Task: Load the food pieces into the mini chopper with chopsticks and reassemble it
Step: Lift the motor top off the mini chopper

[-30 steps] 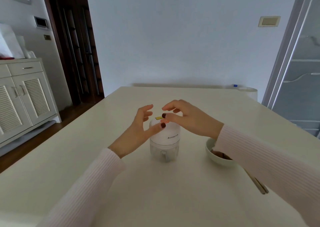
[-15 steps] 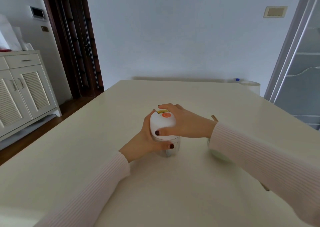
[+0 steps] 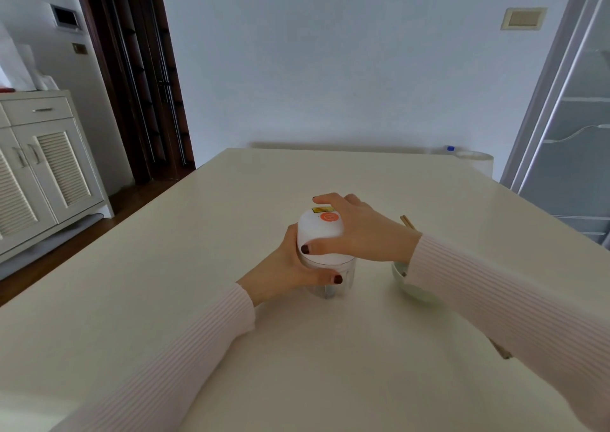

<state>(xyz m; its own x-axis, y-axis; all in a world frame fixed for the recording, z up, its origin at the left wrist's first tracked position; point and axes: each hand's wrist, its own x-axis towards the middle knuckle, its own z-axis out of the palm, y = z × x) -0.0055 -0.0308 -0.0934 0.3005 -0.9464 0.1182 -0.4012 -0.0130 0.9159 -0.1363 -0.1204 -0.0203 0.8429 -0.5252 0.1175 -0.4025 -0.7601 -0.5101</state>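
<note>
The mini chopper stands upright in the middle of the cream table [image 3: 165, 299]. Its white motor lid [image 3: 318, 233], with an orange button on top, sits on the clear cup [image 3: 346, 278]. My left hand [image 3: 287, 270] wraps around the cup from the left, thumb across its front. My right hand [image 3: 359, 230] grips the lid from the right, thumb on its front and fingers over the far side. A pale bowl [image 3: 409, 284] sits just right of the chopper, mostly hidden by my right sleeve. The chopsticks [image 3: 407, 223] rest across the bowl, with only their ends showing.
A white louvred cabinet [image 3: 39, 167] stands on the floor to the left, beside a dark wooden door [image 3: 138, 78]. A glass sliding door [image 3: 571, 118] is at the right. A white round container [image 3: 475, 159] stands beyond the table's far right corner.
A second ago both hands hovered with fingers apart over the lid. They then came down: the left closed round the cup, the right round the lid. The grip has stayed the same since.
</note>
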